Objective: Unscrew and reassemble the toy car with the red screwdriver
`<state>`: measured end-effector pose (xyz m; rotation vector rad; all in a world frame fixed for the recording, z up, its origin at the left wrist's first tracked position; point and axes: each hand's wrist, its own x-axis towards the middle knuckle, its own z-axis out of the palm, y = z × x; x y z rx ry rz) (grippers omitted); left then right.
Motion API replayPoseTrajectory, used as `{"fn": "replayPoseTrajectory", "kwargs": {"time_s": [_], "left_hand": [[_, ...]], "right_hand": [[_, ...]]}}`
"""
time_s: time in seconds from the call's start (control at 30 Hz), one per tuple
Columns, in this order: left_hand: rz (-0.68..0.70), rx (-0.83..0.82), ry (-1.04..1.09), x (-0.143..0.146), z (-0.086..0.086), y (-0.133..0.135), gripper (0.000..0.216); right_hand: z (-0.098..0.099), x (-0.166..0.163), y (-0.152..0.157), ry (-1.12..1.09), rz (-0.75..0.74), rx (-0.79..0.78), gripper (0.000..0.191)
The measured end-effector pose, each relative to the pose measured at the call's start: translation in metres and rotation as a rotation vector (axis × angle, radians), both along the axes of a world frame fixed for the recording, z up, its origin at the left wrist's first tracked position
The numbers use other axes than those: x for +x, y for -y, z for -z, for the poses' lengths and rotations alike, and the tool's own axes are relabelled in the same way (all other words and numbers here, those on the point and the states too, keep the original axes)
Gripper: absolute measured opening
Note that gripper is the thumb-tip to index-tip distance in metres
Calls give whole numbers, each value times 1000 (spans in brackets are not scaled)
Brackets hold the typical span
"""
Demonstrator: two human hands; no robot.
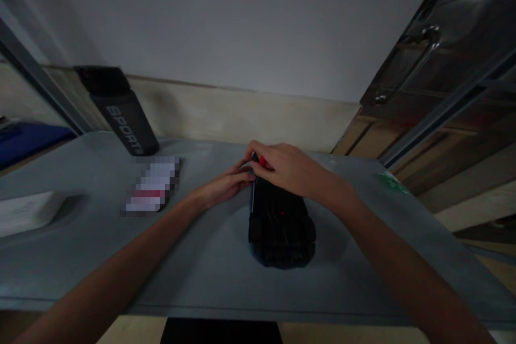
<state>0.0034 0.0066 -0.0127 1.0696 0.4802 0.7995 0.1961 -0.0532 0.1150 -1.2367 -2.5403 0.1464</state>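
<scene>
A toy car lies upside down on the grey table, its black underside facing up and a blue body edge showing along its side. At its far left corner, my left hand presses its fingers against the car and grips it there. My right hand arches over the far end of the car with closed fingers. A small red object shows between those fingers, with a dark tip beside it; most of it is hidden, so its kind is unclear. The far end of the car is covered by my right hand.
A dark sports bottle stands at the back left. Near it lies a blurred-out phone-like item, with a white object at the left edge. A green scrap lies at the right of the table.
</scene>
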Motion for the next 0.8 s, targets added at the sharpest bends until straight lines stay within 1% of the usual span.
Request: {"fn": "replayPoseTrajectory", "kwargs": {"time_s": [0.07, 0.13, 0.2, 0.3, 0.37, 0.43, 0.53, 0.6, 0.7, 0.8], "left_hand": [[-3, -13, -2, 0, 0, 0, 49], [-2, -25, 5, -1, 1, 0, 52], [4, -23, 20, -2, 3, -1, 53], [6, -15, 31, -2, 4, -2, 51], [-3, -15, 23, -1, 4, -2, 50], [-2, -14, 13, -1, 3, -1, 50], [3, -18, 8, -1, 2, -1, 51], [-1, -19, 13, -1, 2, -1, 51], [-4, 7, 21, -1, 2, -1, 44], [4, 12, 7, -1, 1, 1, 43]], "right_hand": [[0, 0, 0, -31, -56, -32, 22], [0, 1, 0, -48, -84, -43, 25], [-1, 0, 1, -32, -64, -26, 24], [-3, -1, 3, 34, 31, 21, 19], [-3, -1, 4, 64, 58, 32, 19], [-4, 1, 4, 52, 15, 3, 17], [-4, 3, 5, -14, -61, -36, 20], [-3, 2, 5, -22, -38, -20, 18], [-3, 1, 4, 17, 35, 10, 16], [-4, 0, 3, -4, -7, -34, 17]]}}
